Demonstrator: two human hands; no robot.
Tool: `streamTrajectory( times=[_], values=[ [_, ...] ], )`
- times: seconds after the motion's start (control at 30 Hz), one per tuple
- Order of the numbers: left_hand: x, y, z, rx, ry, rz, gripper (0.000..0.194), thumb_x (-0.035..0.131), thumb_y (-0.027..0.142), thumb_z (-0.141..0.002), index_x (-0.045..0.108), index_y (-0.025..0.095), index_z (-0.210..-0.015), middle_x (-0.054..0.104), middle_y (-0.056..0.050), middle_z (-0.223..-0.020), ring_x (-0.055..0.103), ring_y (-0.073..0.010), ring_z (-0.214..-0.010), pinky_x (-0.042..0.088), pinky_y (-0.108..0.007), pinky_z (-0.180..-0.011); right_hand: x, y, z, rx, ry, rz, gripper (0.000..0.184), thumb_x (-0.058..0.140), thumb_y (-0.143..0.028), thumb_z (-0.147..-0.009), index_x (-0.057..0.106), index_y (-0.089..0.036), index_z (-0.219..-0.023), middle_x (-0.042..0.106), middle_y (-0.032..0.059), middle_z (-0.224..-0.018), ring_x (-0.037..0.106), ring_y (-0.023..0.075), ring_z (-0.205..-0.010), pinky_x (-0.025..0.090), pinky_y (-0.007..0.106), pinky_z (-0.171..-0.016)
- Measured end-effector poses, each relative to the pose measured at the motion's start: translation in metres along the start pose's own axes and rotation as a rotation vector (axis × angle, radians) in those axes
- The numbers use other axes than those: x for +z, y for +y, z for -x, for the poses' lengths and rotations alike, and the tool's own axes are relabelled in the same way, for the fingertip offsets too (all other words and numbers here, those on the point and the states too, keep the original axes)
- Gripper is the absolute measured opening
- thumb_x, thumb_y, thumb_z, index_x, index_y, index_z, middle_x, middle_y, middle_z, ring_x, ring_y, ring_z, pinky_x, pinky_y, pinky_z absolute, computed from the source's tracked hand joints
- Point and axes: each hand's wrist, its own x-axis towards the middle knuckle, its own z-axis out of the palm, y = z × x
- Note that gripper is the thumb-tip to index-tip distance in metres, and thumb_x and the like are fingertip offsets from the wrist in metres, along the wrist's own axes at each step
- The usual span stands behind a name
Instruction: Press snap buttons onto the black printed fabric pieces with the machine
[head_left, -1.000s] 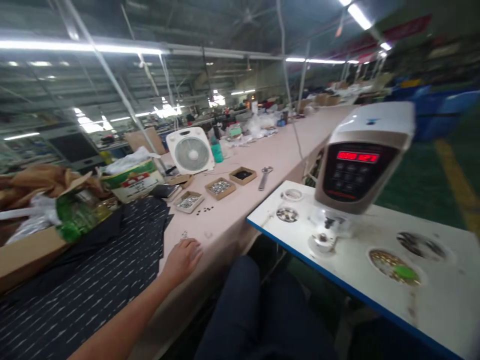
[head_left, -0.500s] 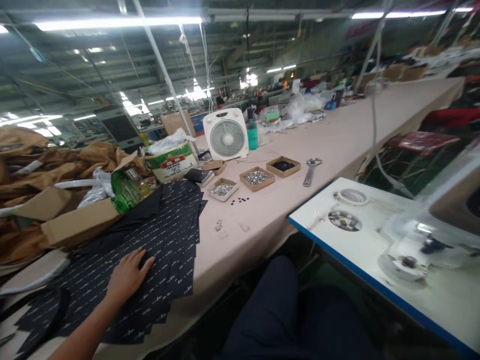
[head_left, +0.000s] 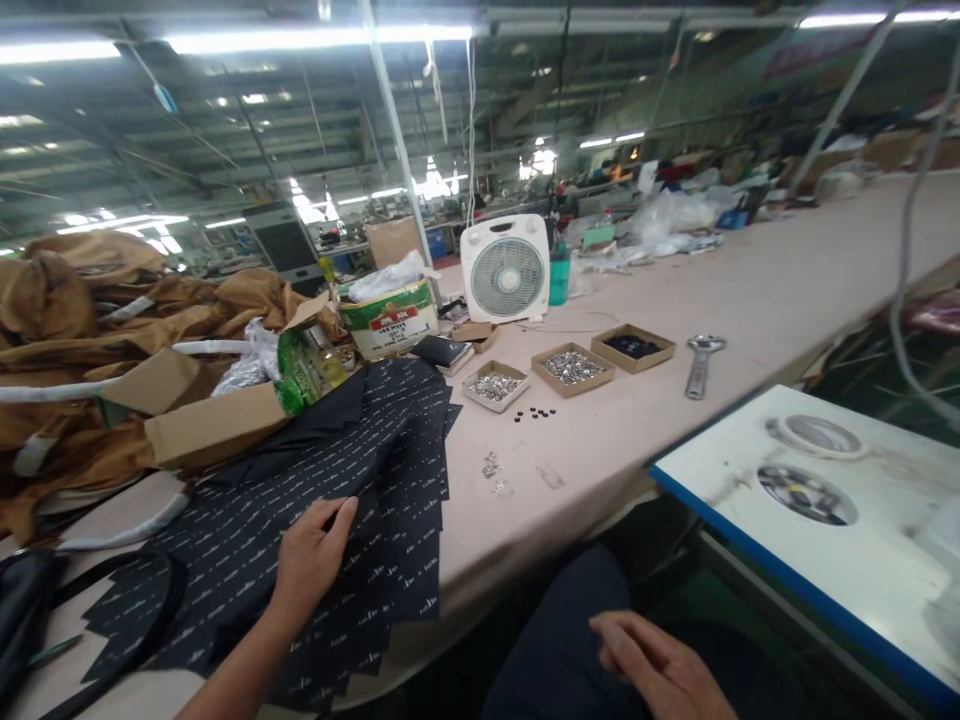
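Note:
My left hand [head_left: 311,558] lies on a stack of dark patterned fabric pieces [head_left: 322,500] spread on the long pink table [head_left: 675,300]. Its fingers are together and its thumb presses at a raised fold of the top piece. My right hand [head_left: 660,670] hovers low over my lap at the bottom edge, fingers loosely stretched and holding nothing. Small loose metal snaps [head_left: 493,470] lie on the table just right of the fabric.
Three cardboard trays of snaps [head_left: 571,367] and a wrench [head_left: 697,365] sit further back. A white fan [head_left: 504,268], a green-labelled box [head_left: 388,318], and brown garments [head_left: 90,330] stand behind. A white blue-edged machine table [head_left: 825,520] is at right.
The view has swung left, away from the press machine. My left hand moved from the bare table onto the fabric stack and lifted a fold. My right hand came into view.

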Motion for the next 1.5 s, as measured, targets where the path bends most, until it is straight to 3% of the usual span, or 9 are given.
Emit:
streamTrajectory(
  times=[0.17,0.37,0.53,0.8,0.97,1.07,1.2,1.3,1.5],
  values=[
    [0.004,0.076,0.031,-0.211,-0.294,0.533,0.044,0.060,0.060,-0.085,0.075,0.019,-0.082,0.070,-0.001,-0.076,0.062,-0.0188,-0.072,0.048,-0.026,-0.067,0.049,-0.062,-0.034,-0.173,-0.304,-0.306,0.086,0.069,-0.067,-0.077,0.052,-0.016,-0.145,0.062,0.0183,-0.136,0.061,0.0341,-0.121,0.047,0.045,-0.105],
    [0.032,0.137,0.054,-0.177,-0.605,0.904,0.031,0.065,0.048,-0.087,0.079,0.021,-0.094,0.073,-0.003,-0.079,0.065,-0.0187,-0.073,0.051,-0.027,-0.067,0.065,-0.100,-0.036,-0.308,-0.376,-0.321,0.093,0.083,-0.044,-0.068,0.047,-0.020,-0.150,0.057,0.0154,-0.144,0.052,0.0375,-0.133,0.039,0.049,-0.115],
    [0.038,0.171,0.051,0.117,-0.744,0.948,0.028,0.059,0.029,-0.092,0.074,0.025,-0.115,0.075,-0.005,-0.102,0.068,-0.0196,-0.094,0.054,-0.031,-0.091,0.036,-0.072,-0.033,-0.232,-0.158,-0.287,0.055,0.067,-0.044,-0.085,0.062,-0.022,-0.135,0.066,0.0113,-0.133,0.061,0.0346,-0.121,0.048,0.045,-0.106],
    [0.036,0.212,-0.004,0.757,-0.212,0.501,0.054,0.068,0.029,-0.088,0.051,0.026,-0.140,0.055,-0.012,-0.141,0.051,-0.0260,-0.132,0.043,-0.047,-0.113,-0.036,-0.053,-0.012,-0.121,0.141,-0.227,0.041,0.066,-0.036,-0.085,0.070,-0.020,-0.123,0.076,0.0046,-0.105,0.068,0.0304,-0.103,0.054,0.039,-0.090],
    [0.067,0.262,-0.043,1.054,-0.435,0.385,0.101,0.081,0.058,-0.070,0.036,0.021,-0.152,0.042,-0.017,-0.156,0.036,-0.0358,-0.145,0.030,-0.056,-0.121,-0.071,-0.069,0.001,-0.181,0.184,-0.192,0.027,0.064,-0.027,-0.086,0.072,-0.019,-0.110,0.074,0.0009,-0.098,0.067,0.0225,-0.093,0.052,0.032,-0.083],
    [0.086,0.291,-0.042,1.071,-0.844,0.409,0.094,0.081,0.056,-0.070,0.043,0.024,-0.149,0.061,-0.012,-0.141,0.056,-0.0332,-0.129,0.042,-0.049,-0.111,-0.091,-0.070,0.012,-0.198,0.236,-0.119,0.022,0.067,-0.028,-0.085,0.073,-0.018,-0.104,0.072,0.0010,-0.096,0.065,0.0202,-0.088,0.050,0.031,-0.081],
    [0.102,0.317,-0.027,0.966,-1.328,0.452,0.026,0.061,0.039,-0.090,0.071,0.024,-0.108,0.076,0.000,-0.098,0.069,-0.0209,-0.088,0.052,-0.031,-0.082,-0.112,-0.055,0.028,-0.247,0.262,-0.076,0.041,0.075,-0.031,-0.080,0.069,-0.022,-0.119,0.072,0.0012,-0.108,0.064,0.0209,-0.097,0.047,0.032,-0.090],
    [0.108,0.330,-0.020,0.861,-1.293,0.520,0.026,0.053,0.039,-0.092,0.072,0.021,-0.091,0.073,0.000,-0.087,0.066,-0.0190,-0.081,0.050,-0.027,-0.074,-0.117,-0.028,0.036,-0.177,0.247,-0.028,0.049,0.081,-0.033,-0.072,0.068,-0.023,-0.118,0.071,0.0002,-0.106,0.063,0.0215,-0.096,0.046,0.031,-0.087],
    [0.115,0.346,-0.019,0.747,-1.079,0.598,0.027,0.056,0.042,-0.090,0.069,0.020,-0.095,0.073,-0.002,-0.095,0.064,-0.0209,-0.089,0.049,-0.029,-0.083,-0.124,0.011,0.038,-0.010,0.274,-0.088,0.012,0.064,-0.028,-0.080,0.068,-0.017,-0.083,0.060,-0.0026,-0.074,0.055,0.0150,-0.071,0.039,0.026,-0.067]
  ],
)
